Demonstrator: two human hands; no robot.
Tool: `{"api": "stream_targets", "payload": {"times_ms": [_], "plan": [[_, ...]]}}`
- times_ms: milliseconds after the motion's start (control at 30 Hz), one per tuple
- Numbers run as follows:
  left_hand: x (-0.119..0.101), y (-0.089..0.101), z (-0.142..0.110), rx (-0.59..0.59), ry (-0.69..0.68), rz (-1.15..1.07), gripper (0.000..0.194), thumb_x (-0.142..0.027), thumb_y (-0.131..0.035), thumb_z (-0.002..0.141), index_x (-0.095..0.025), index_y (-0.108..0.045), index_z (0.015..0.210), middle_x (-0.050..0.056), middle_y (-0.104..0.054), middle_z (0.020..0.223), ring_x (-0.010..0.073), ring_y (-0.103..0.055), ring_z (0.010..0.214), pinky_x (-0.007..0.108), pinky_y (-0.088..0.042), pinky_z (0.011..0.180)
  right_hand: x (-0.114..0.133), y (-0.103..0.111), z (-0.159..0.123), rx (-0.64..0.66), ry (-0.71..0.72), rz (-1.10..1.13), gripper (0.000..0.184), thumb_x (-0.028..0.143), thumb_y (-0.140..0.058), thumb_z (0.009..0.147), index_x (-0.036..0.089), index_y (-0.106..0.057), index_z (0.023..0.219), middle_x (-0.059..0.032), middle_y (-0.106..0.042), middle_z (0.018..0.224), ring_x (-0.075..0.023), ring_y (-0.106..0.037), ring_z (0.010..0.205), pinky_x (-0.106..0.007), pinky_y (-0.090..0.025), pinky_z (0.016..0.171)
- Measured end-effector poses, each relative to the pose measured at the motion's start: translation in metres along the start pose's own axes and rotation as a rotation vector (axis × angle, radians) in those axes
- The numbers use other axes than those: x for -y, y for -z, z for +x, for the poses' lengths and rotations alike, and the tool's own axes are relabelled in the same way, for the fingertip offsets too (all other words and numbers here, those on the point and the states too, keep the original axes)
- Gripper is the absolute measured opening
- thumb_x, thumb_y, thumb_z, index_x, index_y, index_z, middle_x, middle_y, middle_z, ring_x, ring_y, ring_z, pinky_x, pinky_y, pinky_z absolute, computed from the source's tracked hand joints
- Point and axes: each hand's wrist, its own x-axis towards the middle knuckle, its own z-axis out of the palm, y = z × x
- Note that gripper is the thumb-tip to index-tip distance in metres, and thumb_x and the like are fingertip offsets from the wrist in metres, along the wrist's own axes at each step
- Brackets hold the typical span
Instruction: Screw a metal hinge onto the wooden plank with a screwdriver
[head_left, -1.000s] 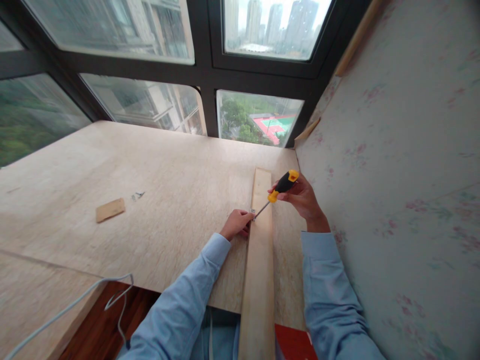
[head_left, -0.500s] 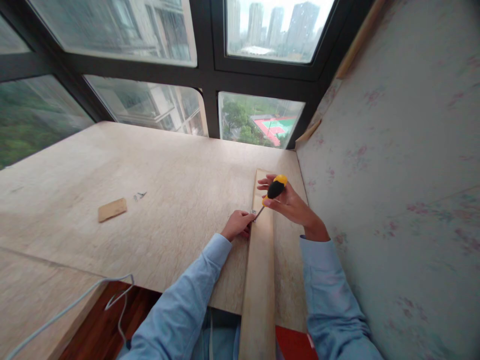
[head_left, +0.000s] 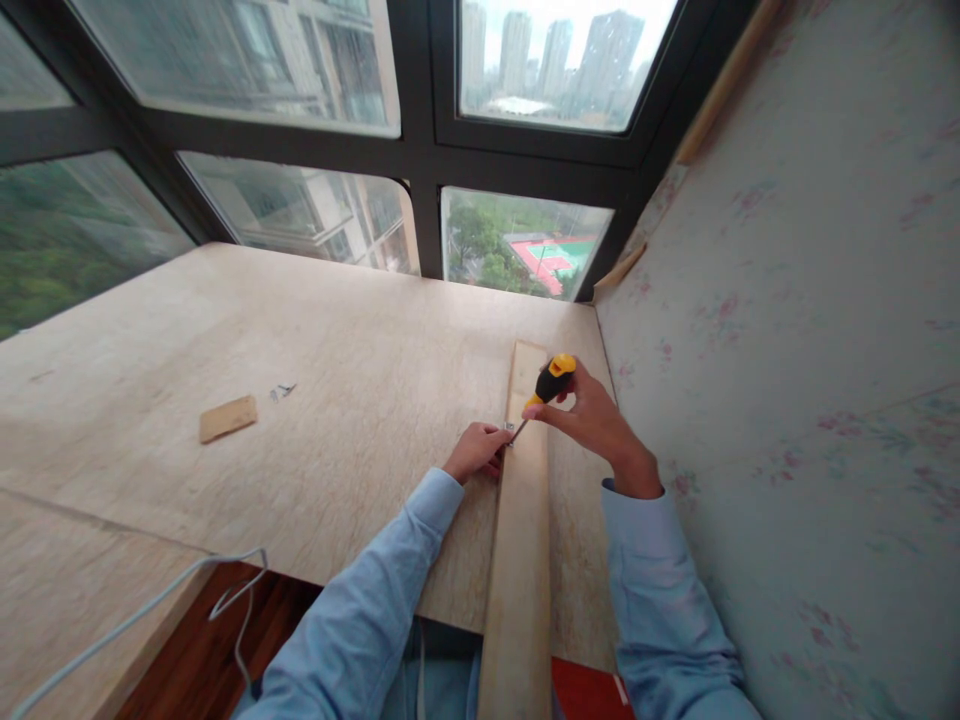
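A long pale wooden board lies on the stone-like ledge, its near end reaching towards my body. My right hand holds a yellow and black screwdriver by the handle, tilted over the board. The tip meets a small metal bracket at the board's left edge. At that same edge my left hand has its fingers closed on the bracket, thumb and forefinger beside the screwdriver tip. Its lower fingers are partly hidden, tucked against the board's side.
To the left lie a small brown wooden piece and several small screws. A white cable runs over the lower left of the ledge. A papered wall rises close on the right, and windows stand behind.
The fingers of my right hand have curled in around the screwdriver handle, which has turned a little. My left hand stays at the bracket. The view has shifted slightly.
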Motion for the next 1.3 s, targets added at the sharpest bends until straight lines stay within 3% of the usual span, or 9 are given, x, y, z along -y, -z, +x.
{"api": "stream_targets", "payload": {"times_ms": [133, 233, 367, 500, 667, 767, 867, 1033, 1300], "plan": [[0.001, 0.001, 0.001, 0.013, 0.006, -0.006, 0.023, -0.031, -0.058, 0.085, -0.01, -0.066, 0.078, 0.005, -0.066, 0.068, 0.0125, -0.06, 0.047, 0.022, -0.047, 0.044, -0.001, 0.004, -0.005, 0.208, 0.086, 0.262, 0.061, 0.047, -0.07, 0.082, 0.029, -0.04, 0.132, -0.0106, -0.056, 0.131, -0.0248, -0.058, 0.119, -0.044, -0.052, 0.095], [0.0, 0.0, 0.002, -0.006, 0.023, 0.012, 0.022, -0.03, -0.058, 0.085, -0.01, -0.066, 0.079, 0.004, -0.065, 0.067, 0.012, -0.059, 0.047, 0.022, -0.047, 0.044, -0.002, 0.009, -0.006, 0.296, 0.041, 0.385, 0.055, 0.044, -0.068, 0.084, 0.029, -0.043, 0.13, -0.0097, -0.061, 0.127, -0.0233, -0.061, 0.117, -0.044, -0.052, 0.097], [-0.003, -0.001, 0.001, -0.017, 0.034, 0.025, 0.021, -0.029, -0.057, 0.085, -0.01, -0.065, 0.077, 0.004, -0.065, 0.066, 0.0122, -0.058, 0.045, 0.023, -0.047, 0.044, 0.0, 0.007, -0.002, 0.111, -0.039, 0.204, 0.047, 0.046, -0.083, 0.067, 0.024, -0.057, 0.098, -0.0029, -0.069, 0.088, -0.0227, -0.068, 0.084, -0.04, -0.057, 0.079], [-0.005, -0.001, -0.001, -0.021, 0.038, 0.036, 0.022, -0.029, -0.057, 0.085, -0.011, -0.063, 0.074, 0.004, -0.064, 0.064, 0.013, -0.059, 0.045, 0.023, -0.047, 0.044, -0.002, 0.002, 0.0, -0.006, -0.022, 0.069, 0.055, 0.047, -0.087, 0.06, 0.024, -0.055, 0.1, -0.0012, -0.065, 0.086, -0.0217, -0.065, 0.081, -0.038, -0.056, 0.075], [-0.004, -0.001, 0.001, -0.03, 0.038, 0.056, 0.023, -0.032, -0.059, 0.085, -0.011, -0.064, 0.075, 0.005, -0.066, 0.066, 0.0138, -0.06, 0.045, 0.024, -0.048, 0.045, -0.01, 0.008, -0.007, 0.28, 0.071, 0.387, 0.065, 0.04, -0.076, 0.077, 0.032, -0.038, 0.13, -0.009, -0.055, 0.135, -0.0236, -0.052, 0.128, -0.044, -0.049, 0.101], [-0.003, -0.001, 0.002, -0.032, 0.031, 0.059, 0.024, -0.033, -0.059, 0.085, -0.011, -0.064, 0.077, 0.006, -0.068, 0.068, 0.0142, -0.061, 0.046, 0.024, -0.048, 0.045, -0.008, 0.016, -0.01, 0.395, 0.027, 0.467, 0.055, 0.039, -0.07, 0.083, 0.031, -0.04, 0.129, -0.0104, -0.058, 0.135, -0.0233, -0.056, 0.125, -0.047, -0.048, 0.102], [-0.003, -0.001, 0.002, -0.026, 0.025, 0.055, 0.024, -0.033, -0.058, 0.085, -0.011, -0.064, 0.076, 0.006, -0.067, 0.068, 0.0141, -0.061, 0.046, 0.024, -0.048, 0.044, -0.001, 0.014, -0.008, 0.293, -0.028, 0.354, 0.043, 0.041, -0.076, 0.077, 0.024, -0.053, 0.109, -0.0074, -0.071, 0.106, -0.0233, -0.068, 0.1, -0.043, -0.055, 0.09], [-0.005, -0.001, -0.001, -0.034, 0.034, 0.062, 0.026, -0.035, -0.059, 0.085, -0.012, -0.062, 0.075, 0.005, -0.066, 0.065, 0.0132, -0.06, 0.046, 0.023, -0.048, 0.044, 0.005, 0.0, -0.001, 0.01, -0.028, 0.013, 0.054, 0.045, -0.086, 0.061, 0.024, -0.053, 0.098, 0.0015, -0.065, 0.078, -0.0192, -0.064, 0.071, -0.033, -0.054, 0.066], [-0.006, 0.001, 0.0, 0.002, 0.048, 0.054, 0.027, -0.037, -0.062, 0.084, -0.011, -0.065, 0.079, 0.006, -0.069, 0.069, 0.013, -0.061, 0.047, 0.023, -0.05, 0.046, -0.004, 0.016, -0.011, 0.378, 0.068, 0.365, 0.066, 0.04, -0.071, 0.082, 0.032, -0.032, 0.135, -0.0115, -0.053, 0.14, -0.0235, -0.051, 0.131, -0.047, -0.048, 0.103]]}}
